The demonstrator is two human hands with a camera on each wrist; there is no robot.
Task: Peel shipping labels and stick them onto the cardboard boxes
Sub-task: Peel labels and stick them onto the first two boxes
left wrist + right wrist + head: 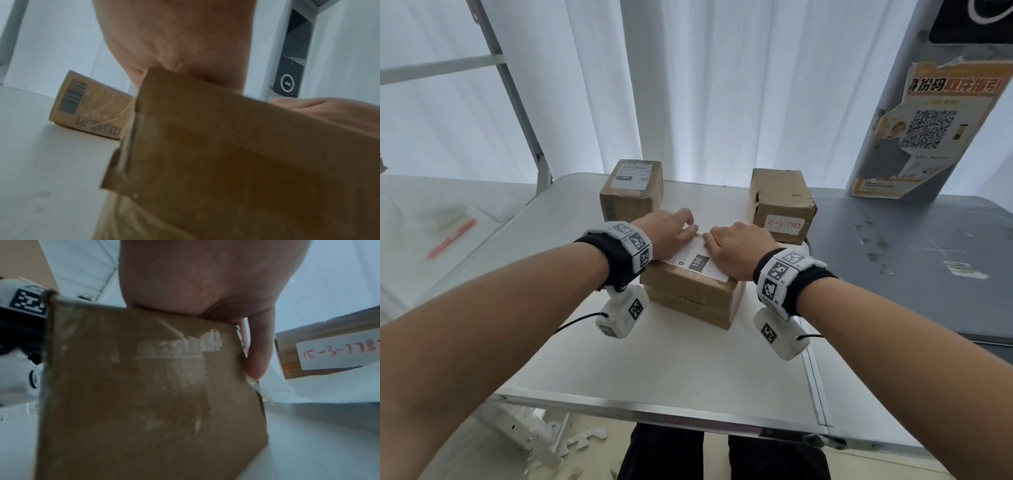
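Note:
A brown cardboard box (688, 298) lies in the middle of the white table (654, 363), with a white shipping label (698, 262) printed "150" on its top. My left hand (674, 228) presses flat on the label's far left part. My right hand (729, 245) presses on the label's right side. In the left wrist view my palm (174, 40) rests on the box's top edge (226, 154). The right wrist view shows my palm (205, 275) on the box (144, 394), with one finger (259, 350) down its side. Neither hand grips anything.
A labelled box (631, 192) stands at the far left of the table. An unlabelled box (780, 205) with a handwritten red-numbered sticker (339, 353) stands at the far right. A red pen (452, 238) lies on the left side table. A grey table (911, 267) and a postered post (928, 126) are on the right.

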